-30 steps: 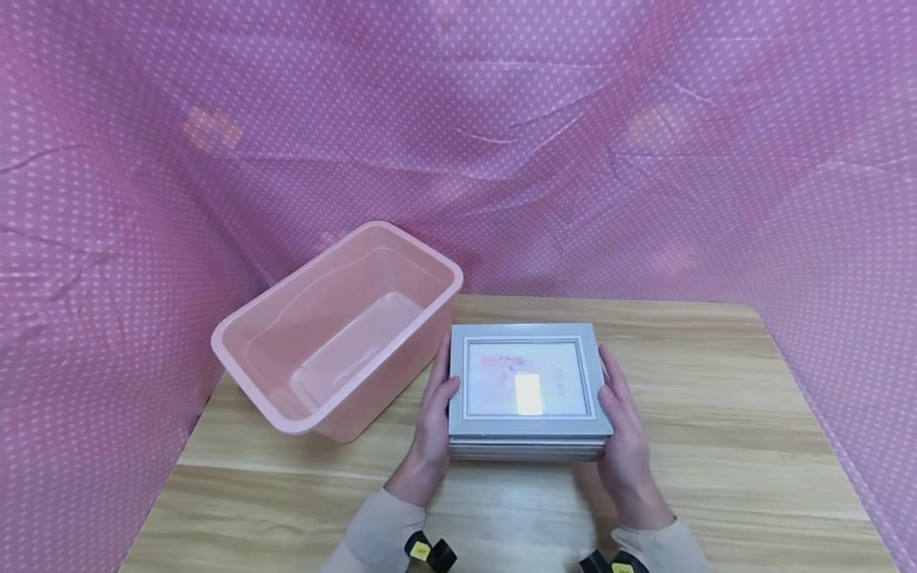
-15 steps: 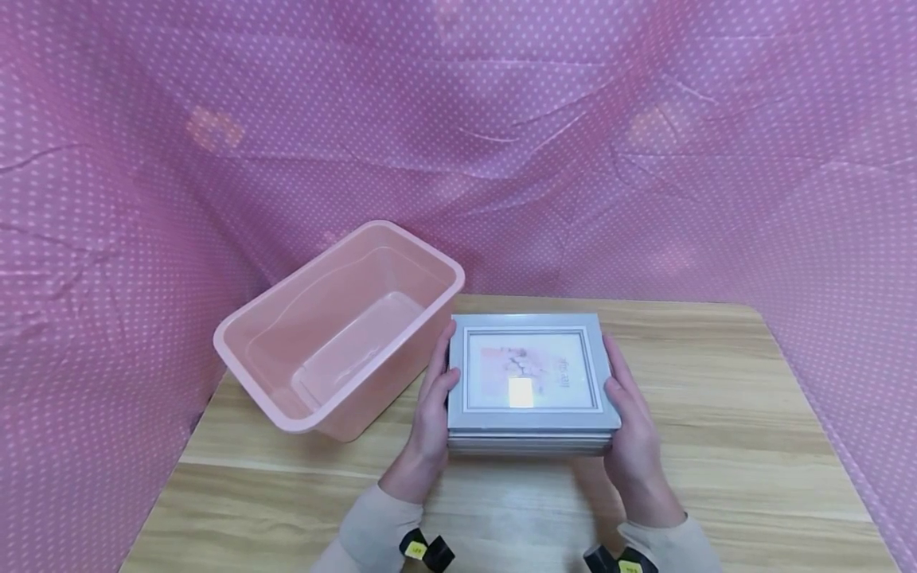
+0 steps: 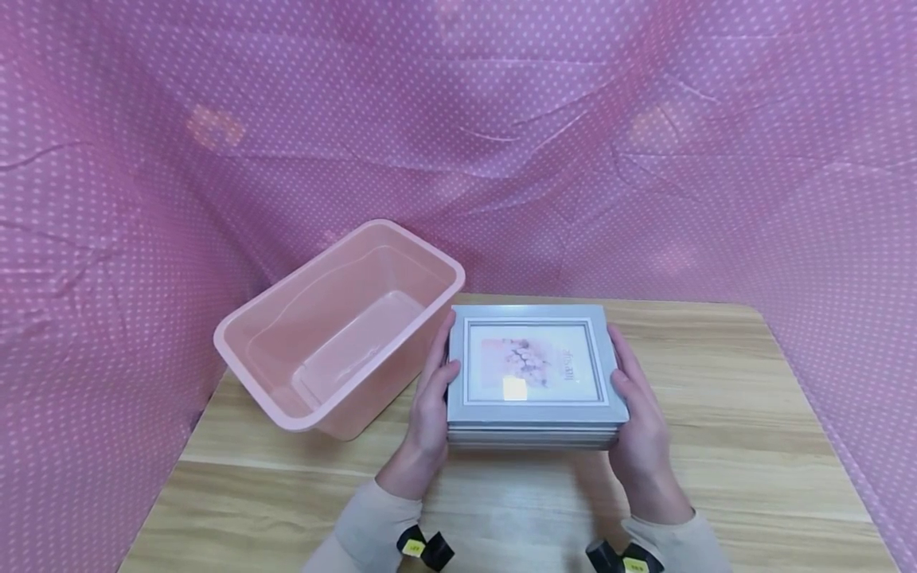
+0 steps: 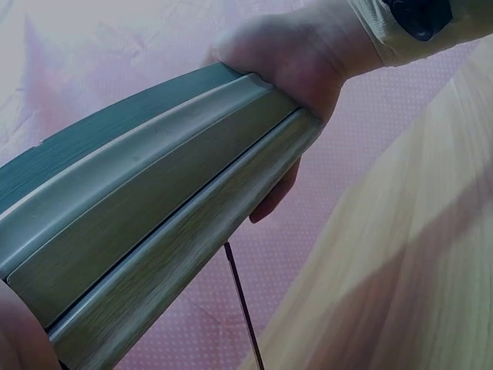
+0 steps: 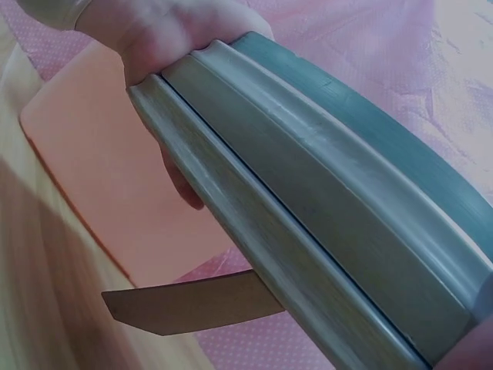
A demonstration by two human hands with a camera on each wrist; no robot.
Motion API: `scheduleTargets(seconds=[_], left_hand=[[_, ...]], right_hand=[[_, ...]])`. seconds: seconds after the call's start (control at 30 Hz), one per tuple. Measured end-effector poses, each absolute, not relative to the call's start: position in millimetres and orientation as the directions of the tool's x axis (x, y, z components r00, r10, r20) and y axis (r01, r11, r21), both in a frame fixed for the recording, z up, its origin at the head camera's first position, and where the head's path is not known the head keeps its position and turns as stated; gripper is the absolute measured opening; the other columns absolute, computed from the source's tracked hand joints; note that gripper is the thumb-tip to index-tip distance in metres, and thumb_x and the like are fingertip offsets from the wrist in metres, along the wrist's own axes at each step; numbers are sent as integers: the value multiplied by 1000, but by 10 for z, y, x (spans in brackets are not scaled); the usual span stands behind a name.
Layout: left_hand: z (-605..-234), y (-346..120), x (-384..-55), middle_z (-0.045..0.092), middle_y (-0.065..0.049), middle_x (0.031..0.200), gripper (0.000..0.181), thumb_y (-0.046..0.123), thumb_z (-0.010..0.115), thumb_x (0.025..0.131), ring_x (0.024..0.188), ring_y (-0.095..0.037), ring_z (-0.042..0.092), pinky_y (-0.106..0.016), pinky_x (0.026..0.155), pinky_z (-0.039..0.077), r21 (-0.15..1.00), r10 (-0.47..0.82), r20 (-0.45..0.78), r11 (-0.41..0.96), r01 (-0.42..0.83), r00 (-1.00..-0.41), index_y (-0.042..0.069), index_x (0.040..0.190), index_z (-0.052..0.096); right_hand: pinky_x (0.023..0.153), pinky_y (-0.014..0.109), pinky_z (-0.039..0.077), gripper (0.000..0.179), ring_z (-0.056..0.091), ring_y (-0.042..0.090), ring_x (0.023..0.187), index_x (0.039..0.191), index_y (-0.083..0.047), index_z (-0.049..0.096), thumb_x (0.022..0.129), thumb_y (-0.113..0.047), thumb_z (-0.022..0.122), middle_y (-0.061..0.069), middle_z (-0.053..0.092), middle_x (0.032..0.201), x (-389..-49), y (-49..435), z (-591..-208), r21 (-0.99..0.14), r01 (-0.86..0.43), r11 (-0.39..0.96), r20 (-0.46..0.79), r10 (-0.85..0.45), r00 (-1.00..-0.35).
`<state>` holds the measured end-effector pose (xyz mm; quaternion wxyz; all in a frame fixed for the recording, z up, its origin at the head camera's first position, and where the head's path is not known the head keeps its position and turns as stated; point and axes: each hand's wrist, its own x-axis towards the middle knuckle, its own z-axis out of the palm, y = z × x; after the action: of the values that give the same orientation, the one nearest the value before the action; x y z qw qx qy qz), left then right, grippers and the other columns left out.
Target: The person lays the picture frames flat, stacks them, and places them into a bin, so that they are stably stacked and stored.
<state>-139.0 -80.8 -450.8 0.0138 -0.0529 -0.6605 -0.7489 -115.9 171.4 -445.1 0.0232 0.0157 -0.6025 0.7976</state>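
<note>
A stack of picture frames [image 3: 533, 436] is held level above the table between both hands. The top one, a grey-blue photo frame [image 3: 473, 382], has a white mat and a pink blossom print under shiny glass. My left hand [image 3: 430, 410] grips the left side, thumb along the upper edge. On the right side, my right hand [image 3: 645, 434] grips the same way. From below the stack hangs a brown stand leg [image 5: 192, 303], seen in the right wrist view; the left wrist view shows this leg [image 4: 243, 301] edge-on. Fingers under the stack are mostly hidden.
A pink plastic bin [image 3: 394, 383] with nothing inside stands slanted at the left of the wooden table [image 3: 731, 446], close beside the left hand. Pink dotted cloth [image 3: 544, 159] hangs around the back and sides.
Both hands have raised the stack a little and moved it away from the body; it looks slightly larger and its right end has shifted right. The bin stays put.
</note>
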Motion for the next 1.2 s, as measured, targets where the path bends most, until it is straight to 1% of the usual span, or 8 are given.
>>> scheduleTargets(seconds=[0.13, 0.33, 0.43, 0.6, 0.77, 1.0, 1.13, 1.2], left_hand=[[-4438, -803, -1392, 13, 11, 183, 67, 19, 33, 108, 170, -16, 5, -53, 138, 0, 987, 51, 98, -136, 90, -994, 29, 174, 21], [-4347, -799, -1403, 11, 6, 184, 68, 17, 32, 108, 170, -15, 6, -49, 138, 2, 983, 56, 113, -149, 103, -992, 25, 174, 19], [-4293, -799, -1404, 12, 7, 183, 68, 18, 31, 107, 169, -14, 6, -49, 138, 3, 983, 59, 110, -156, 99, -992, 25, 174, 19], [-4185, -801, -1410, 14, 10, 182, 69, 18, 32, 107, 169, -14, 8, -50, 138, 3, 983, 57, 102, -157, 92, -993, 28, 174, 21], [-4063, -804, -1410, 13, 12, 182, 69, 19, 32, 107, 169, -13, 7, -50, 139, 3, 985, 62, 95, -147, 85, -994, 31, 174, 20], [-3900, -809, -1393, 15, 10, 182, 69, 19, 34, 106, 169, -14, 8, -53, 139, 1, 986, 38, 105, -137, 99, -994, 31, 173, 24], [-3824, -809, -1383, 14, 8, 183, 68, 20, 35, 107, 168, -15, 8, -55, 138, 1, 986, 25, 109, -131, 105, -994, 32, 173, 24], [-3780, -810, -1376, 14, 7, 183, 69, 20, 35, 107, 169, -16, 8, -55, 138, 1, 985, 21, 109, -134, 105, -994, 30, 173, 23]], right_hand=[[135, 24, 16, 59, 10, 14, 169, 173, -21, 25, 114, -21, 24, -4, 19, 182, -1159, 1716, -4387, -957, -63, -281, 59, 24, -998], [133, 23, 19, 59, 13, 14, 168, 173, -20, 27, 114, -19, 24, -3, 21, 182, -1174, 1710, -4285, -956, -70, -286, 63, 34, -997], [133, 22, 19, 58, 13, 13, 168, 173, -22, 27, 115, -21, 24, -5, 21, 182, -1181, 1707, -4228, -958, -65, -280, 58, 34, -998], [135, 25, 17, 57, 13, 12, 168, 172, -25, 29, 116, -23, 25, -8, 21, 181, -1190, 1702, -4131, -959, -52, -278, 46, 29, -999], [137, 29, 16, 56, 14, 11, 167, 172, -26, 30, 116, -25, 25, -10, 23, 180, -1214, 1702, -4032, -959, -34, -282, 26, 30, -999], [139, 30, 13, 56, 12, 13, 169, 172, -20, 29, 116, -22, 27, -8, 22, 181, -1247, 1701, -3890, -948, -71, -311, 70, 14, -997], [140, 33, 9, 57, 10, 14, 169, 172, -19, 29, 116, -21, 27, -7, 20, 182, -1267, 1707, -3816, -940, -81, -330, 87, -2, -996], [140, 35, 7, 57, 9, 14, 169, 172, -19, 29, 116, -21, 27, -6, 19, 182, -1276, 1709, -3780, -939, -80, -333, 88, -9, -996]])
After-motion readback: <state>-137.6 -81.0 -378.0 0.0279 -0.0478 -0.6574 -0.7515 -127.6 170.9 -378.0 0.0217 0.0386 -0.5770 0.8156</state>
